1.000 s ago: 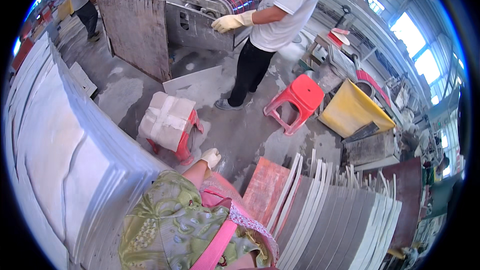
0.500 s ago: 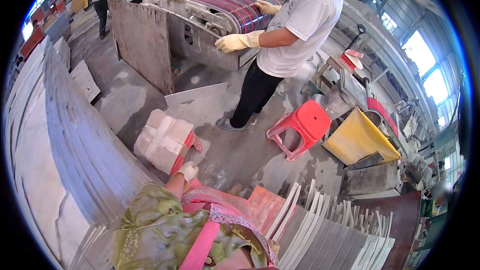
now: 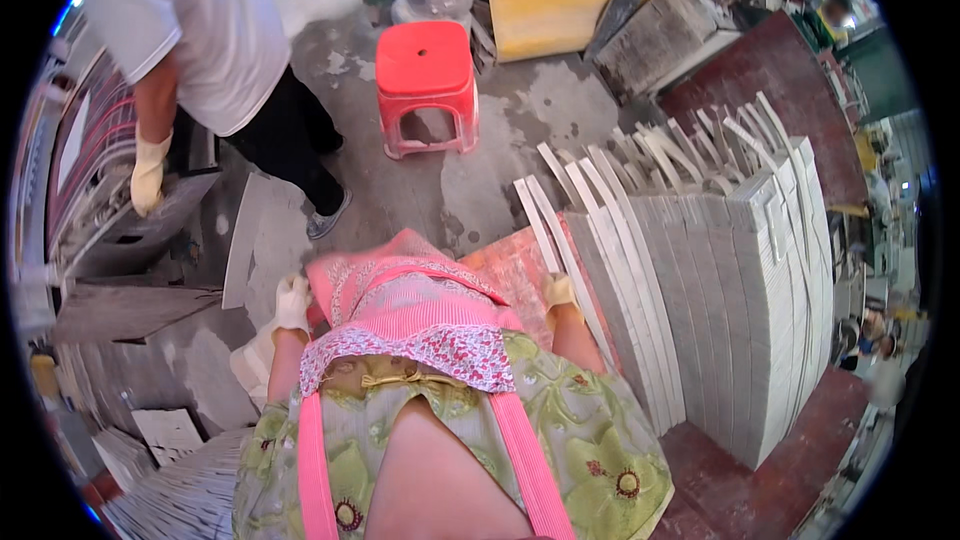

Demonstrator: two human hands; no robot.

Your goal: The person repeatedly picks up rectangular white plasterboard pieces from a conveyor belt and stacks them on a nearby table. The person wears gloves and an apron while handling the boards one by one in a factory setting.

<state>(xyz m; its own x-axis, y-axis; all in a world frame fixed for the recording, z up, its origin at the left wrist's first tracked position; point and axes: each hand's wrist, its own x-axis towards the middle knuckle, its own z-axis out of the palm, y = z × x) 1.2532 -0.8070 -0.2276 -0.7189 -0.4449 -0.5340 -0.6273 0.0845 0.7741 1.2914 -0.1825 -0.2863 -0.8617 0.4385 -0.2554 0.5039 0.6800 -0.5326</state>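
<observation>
My left hand (image 3: 293, 303), in a pale work glove, hangs beside the pink apron (image 3: 400, 290). Just below it is a beige padded stool (image 3: 254, 365), partly covered by my arm. On the other side, my right hand (image 3: 560, 290), also gloved, is beside the nearest pale strips (image 3: 540, 230) of a stack. Whether it touches them I cannot tell. The fingers of both hands are too blurred or turned away to show what they hold. A reddish board (image 3: 505, 258) lies between the apron and the strips.
A person in a white shirt (image 3: 215, 40) stands at the left by a machine with a striped belt (image 3: 100, 130). Ahead is a red plastic stool (image 3: 424, 75). A yellow sheet (image 3: 570, 0) stands behind it. Stacked grey slabs (image 3: 700, 270) rise at the right.
My view has swung right, so the machine and person now sit at the left. My right hand has come into sight beside the strips. The left hand stays near the apron.
</observation>
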